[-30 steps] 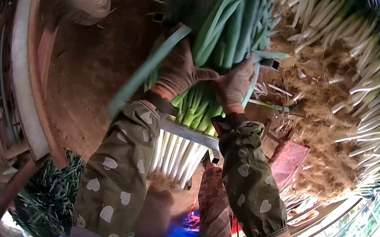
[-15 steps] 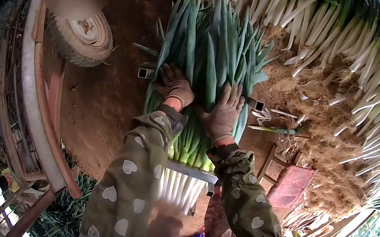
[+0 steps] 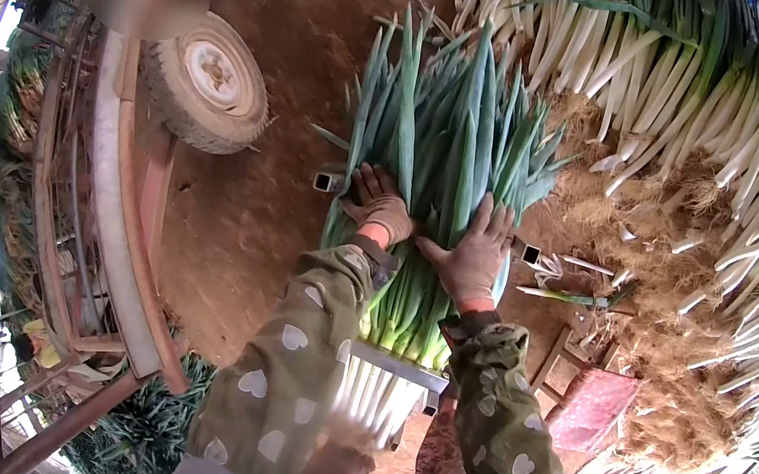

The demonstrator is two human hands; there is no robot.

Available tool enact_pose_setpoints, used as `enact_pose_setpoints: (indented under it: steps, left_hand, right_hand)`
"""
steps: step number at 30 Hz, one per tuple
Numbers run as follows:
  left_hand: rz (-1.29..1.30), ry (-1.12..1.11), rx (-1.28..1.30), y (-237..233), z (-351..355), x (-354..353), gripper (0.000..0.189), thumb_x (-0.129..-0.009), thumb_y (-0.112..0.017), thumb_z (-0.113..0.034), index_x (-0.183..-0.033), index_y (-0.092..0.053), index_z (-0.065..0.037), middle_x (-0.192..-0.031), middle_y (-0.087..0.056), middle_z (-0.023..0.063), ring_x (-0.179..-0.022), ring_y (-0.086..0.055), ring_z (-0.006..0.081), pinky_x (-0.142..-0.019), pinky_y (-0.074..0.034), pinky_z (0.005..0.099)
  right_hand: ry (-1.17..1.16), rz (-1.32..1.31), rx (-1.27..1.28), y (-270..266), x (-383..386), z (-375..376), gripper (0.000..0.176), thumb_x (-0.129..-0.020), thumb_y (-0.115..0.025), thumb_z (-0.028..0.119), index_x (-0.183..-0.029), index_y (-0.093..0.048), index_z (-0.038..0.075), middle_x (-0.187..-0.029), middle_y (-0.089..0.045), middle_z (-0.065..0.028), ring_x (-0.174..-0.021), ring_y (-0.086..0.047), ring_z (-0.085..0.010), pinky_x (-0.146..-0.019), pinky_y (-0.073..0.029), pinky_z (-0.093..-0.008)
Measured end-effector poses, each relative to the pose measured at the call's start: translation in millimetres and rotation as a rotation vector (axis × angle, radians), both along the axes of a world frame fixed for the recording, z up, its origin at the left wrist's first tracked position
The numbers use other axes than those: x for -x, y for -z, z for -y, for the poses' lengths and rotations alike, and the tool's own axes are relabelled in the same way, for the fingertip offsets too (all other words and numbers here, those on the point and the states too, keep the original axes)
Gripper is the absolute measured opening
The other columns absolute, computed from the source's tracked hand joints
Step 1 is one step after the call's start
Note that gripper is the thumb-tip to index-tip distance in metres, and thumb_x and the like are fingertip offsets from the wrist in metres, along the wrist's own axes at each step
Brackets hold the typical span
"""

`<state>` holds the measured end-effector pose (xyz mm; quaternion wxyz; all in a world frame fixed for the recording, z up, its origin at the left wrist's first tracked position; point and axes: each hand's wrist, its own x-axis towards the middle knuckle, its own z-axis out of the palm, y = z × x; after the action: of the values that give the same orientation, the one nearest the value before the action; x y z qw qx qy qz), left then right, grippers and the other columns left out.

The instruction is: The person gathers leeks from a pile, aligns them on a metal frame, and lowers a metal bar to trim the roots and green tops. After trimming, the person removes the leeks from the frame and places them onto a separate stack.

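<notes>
A thick bundle of long green onions [image 3: 441, 146] lies in front of me, leaves pointing away and white stalks towards my legs. My left hand [image 3: 378, 204], in a thin glove, rests on the left side of the leaves with its fingers spread. On the right side, my right hand [image 3: 474, 257], gloved too, presses flat with its thumb stretched towards the left hand. A metal bar [image 3: 399, 366] crosses the bundle where green turns to white. Square tube ends [image 3: 325, 183] stick out at both sides of the leaves.
More green onions [image 3: 716, 114] with matted roots [image 3: 677, 391] are heaped along the right. At the left stand a wheel [image 3: 214, 81] and a curved-looking cart frame [image 3: 117, 140]. A reddish board [image 3: 591, 408] lies at lower right. Loose onion pieces [image 3: 582, 298] lie beside the bundle.
The whole view has shifted, so the bundle, hands and wheel appear farther right and slightly lower. Both hands stay spread on the leaves, with little movement relative to the bundle.
</notes>
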<state>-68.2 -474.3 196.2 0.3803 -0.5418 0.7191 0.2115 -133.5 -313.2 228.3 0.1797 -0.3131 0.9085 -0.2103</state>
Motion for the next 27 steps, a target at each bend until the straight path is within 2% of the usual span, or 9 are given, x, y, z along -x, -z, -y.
enact_pose_setpoints:
  steps: [4,5,6,11,15,18,23,26,27]
  left_hand:
    - [0.054,0.061,-0.002,11.8,2.5,-1.4,0.135,-0.08,-0.077,-0.054,-0.162,0.017,-0.004,-0.17,0.021,0.0222,-0.158,0.019,0.0378,-0.12,-0.004,0.0699]
    - [-0.002,-0.024,0.066,26.9,-0.7,-2.8,0.134,-0.081,-0.076,-0.055,-0.163,0.016,-0.005,-0.17,0.021,0.0224,-0.158,0.019,0.0382,-0.12,-0.005,0.0694]
    - [0.034,-0.004,0.061,11.9,-0.2,3.0,0.133,-0.081,-0.076,-0.055,-0.163,0.016,-0.003,-0.17,0.022,0.0221,-0.158,0.02,0.0384,-0.12,-0.004,0.0698]
    - [0.037,-0.007,-0.004,-6.4,3.3,6.6,0.148,-0.071,-0.083,-0.06,-0.161,0.02,-0.003,-0.17,0.022,0.021,-0.157,0.022,0.0382,-0.119,-0.007,0.0713]
    - [0.009,-0.006,-0.024,-1.2,4.7,2.8,0.151,-0.069,-0.083,-0.064,-0.16,0.019,-0.001,-0.169,0.021,0.0227,-0.157,0.021,0.0388,-0.118,-0.006,0.0732]
    - [0.055,-0.016,0.057,14.5,4.4,7.4,0.15,-0.07,-0.081,-0.066,-0.16,0.019,0.0,-0.169,0.021,0.023,-0.157,0.02,0.0392,-0.118,-0.006,0.0724]
    - [0.065,0.011,0.005,-2.8,5.0,8.4,0.146,-0.073,-0.077,-0.069,-0.161,0.015,0.002,-0.17,0.02,0.0228,-0.157,0.02,0.0389,-0.12,-0.005,0.0717]
    - [-0.065,0.004,0.028,-2.0,3.4,2.4,0.139,-0.076,-0.077,-0.061,-0.161,0.012,0.004,-0.17,0.016,0.0247,-0.158,0.017,0.0389,-0.12,-0.003,0.0696]
    - [-0.066,0.043,0.052,11.6,2.8,-0.3,0.137,-0.076,-0.076,-0.061,-0.162,0.009,0.003,-0.171,0.013,0.0248,-0.159,0.015,0.039,-0.121,-0.002,0.0691]
  right_hand:
    - [0.009,-0.027,0.082,13.4,2.3,1.4,0.131,-0.063,-0.088,0.06,-0.159,-0.023,-0.002,-0.157,-0.031,-0.0282,-0.152,-0.018,-0.0496,-0.127,-0.012,-0.0564]
    - [0.007,-0.052,0.03,13.4,0.9,9.2,0.131,-0.064,-0.087,0.061,-0.158,-0.024,-0.003,-0.157,-0.032,-0.0288,-0.152,-0.019,-0.0499,-0.127,-0.011,-0.0565]
    - [-0.014,-0.125,-0.045,21.6,-2.3,15.4,0.133,-0.063,-0.087,0.063,-0.158,-0.023,-0.005,-0.157,-0.032,-0.0289,-0.152,-0.019,-0.0497,-0.127,-0.011,-0.0571]
    - [-0.048,-0.044,-0.084,12.0,2.9,10.6,0.136,-0.064,-0.086,0.066,-0.158,-0.02,-0.007,-0.157,-0.03,-0.0303,-0.152,-0.017,-0.0497,-0.126,-0.011,-0.0571]
    - [-0.066,-0.064,-0.037,15.0,3.6,7.0,0.135,-0.065,-0.085,0.067,-0.157,-0.02,-0.008,-0.157,-0.029,-0.032,-0.151,-0.018,-0.0513,-0.125,-0.011,-0.0586]
    - [-0.099,-0.103,-0.234,27.1,-0.1,23.6,0.134,-0.067,-0.084,0.067,-0.157,-0.02,-0.009,-0.157,-0.029,-0.033,-0.15,-0.018,-0.0535,-0.125,-0.012,-0.0589]
    - [-0.128,-0.107,-0.093,25.8,5.3,11.2,0.132,-0.071,-0.075,0.074,-0.156,-0.021,-0.012,-0.154,-0.033,-0.0336,-0.147,-0.022,-0.0548,-0.125,-0.012,-0.06]
    - [-0.143,-0.199,-0.136,37.8,2.5,11.4,0.131,-0.071,-0.074,0.076,-0.154,-0.025,-0.012,-0.152,-0.035,-0.0324,-0.145,-0.025,-0.0541,-0.124,-0.015,-0.0596]
    - [-0.191,-0.222,-0.16,40.0,6.3,12.6,0.13,-0.071,-0.074,0.076,-0.153,-0.027,-0.013,-0.15,-0.038,-0.031,-0.143,-0.03,-0.0513,-0.123,-0.019,-0.0572]
